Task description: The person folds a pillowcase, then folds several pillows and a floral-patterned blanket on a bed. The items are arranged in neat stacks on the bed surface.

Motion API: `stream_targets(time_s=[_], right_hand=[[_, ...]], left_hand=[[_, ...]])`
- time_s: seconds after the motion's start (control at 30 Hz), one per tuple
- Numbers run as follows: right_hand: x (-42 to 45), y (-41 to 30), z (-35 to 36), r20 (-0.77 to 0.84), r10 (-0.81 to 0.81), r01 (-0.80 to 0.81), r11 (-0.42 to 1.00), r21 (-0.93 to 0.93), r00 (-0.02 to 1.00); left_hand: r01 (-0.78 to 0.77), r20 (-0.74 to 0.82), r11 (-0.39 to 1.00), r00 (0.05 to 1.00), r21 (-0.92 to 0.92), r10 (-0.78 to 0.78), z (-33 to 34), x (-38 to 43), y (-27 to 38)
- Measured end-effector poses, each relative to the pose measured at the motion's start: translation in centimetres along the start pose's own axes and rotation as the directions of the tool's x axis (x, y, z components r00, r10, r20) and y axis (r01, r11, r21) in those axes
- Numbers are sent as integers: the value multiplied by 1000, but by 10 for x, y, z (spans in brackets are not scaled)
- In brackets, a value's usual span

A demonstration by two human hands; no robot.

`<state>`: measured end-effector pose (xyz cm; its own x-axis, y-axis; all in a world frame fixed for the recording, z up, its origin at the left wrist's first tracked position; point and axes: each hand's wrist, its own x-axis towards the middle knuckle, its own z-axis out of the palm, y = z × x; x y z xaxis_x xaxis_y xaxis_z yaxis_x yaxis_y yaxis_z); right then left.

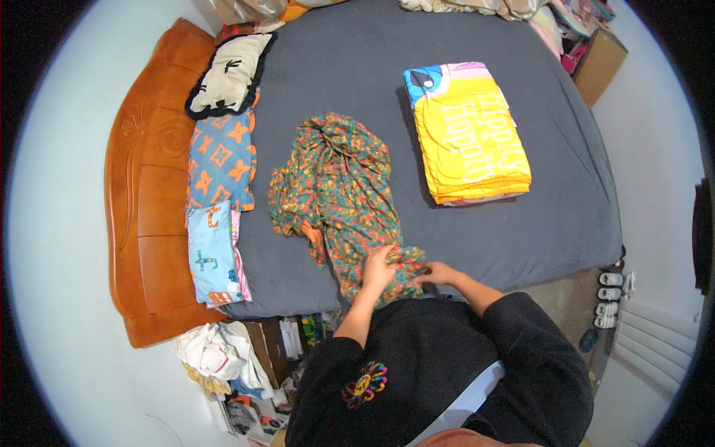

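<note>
A crumpled green floral cloth (357, 184) lies lengthwise on a bed with a dark grey sheet (346, 67), its near end at the bed's front edge against my body. My left hand (380, 267) grips the fabric near that end. Just to its right, my right hand (438, 275) is at the cloth's bunched edge, fingertips touching it; whether they pinch it I cannot tell. A bit of orange fabric (314, 241) shows at the cloth's left side. Farther right lies a folded yellow quilt (469, 139) with white lettering and a blue and pink corner.
Along the carved wooden headboard (151, 195) are a cream pillow with black trim (232, 75), a blue and orange pillow (222, 162) and a light blue pillow (211, 254). White clothes (212, 352) are piled at lower left. Shoes (609, 293) stand on the floor at right.
</note>
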<state>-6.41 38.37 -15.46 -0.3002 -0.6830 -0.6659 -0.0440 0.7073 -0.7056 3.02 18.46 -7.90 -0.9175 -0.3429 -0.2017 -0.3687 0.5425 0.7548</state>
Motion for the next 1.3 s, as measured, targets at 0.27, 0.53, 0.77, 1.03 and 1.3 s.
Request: stream_targets(time_s=[0.27,0.53,0.77,1.03,1.3], right_hand=[[-48,-8,-51,-64,178,-1,340,940,982],[-53,-41,-37,-103,82,75,290,954,991],[-49,-77,-1,-257,-11,162,805,571,966],[-91,-120,-15,-225,-390,424,897,125,893],[-147,-37,-9,-713,285,345,722,600,641]], left_hand=[[42,-47,980,998,-193,-52,24,14,91],[164,303,934,951,-319,-63,31,3,69],[139,52,941,990,-309,-129,-1,-32,-28],[-219,309,907,945,359,106,-48,-21,-41],[-248,536,897,844,366,15,-51,6,-7]])
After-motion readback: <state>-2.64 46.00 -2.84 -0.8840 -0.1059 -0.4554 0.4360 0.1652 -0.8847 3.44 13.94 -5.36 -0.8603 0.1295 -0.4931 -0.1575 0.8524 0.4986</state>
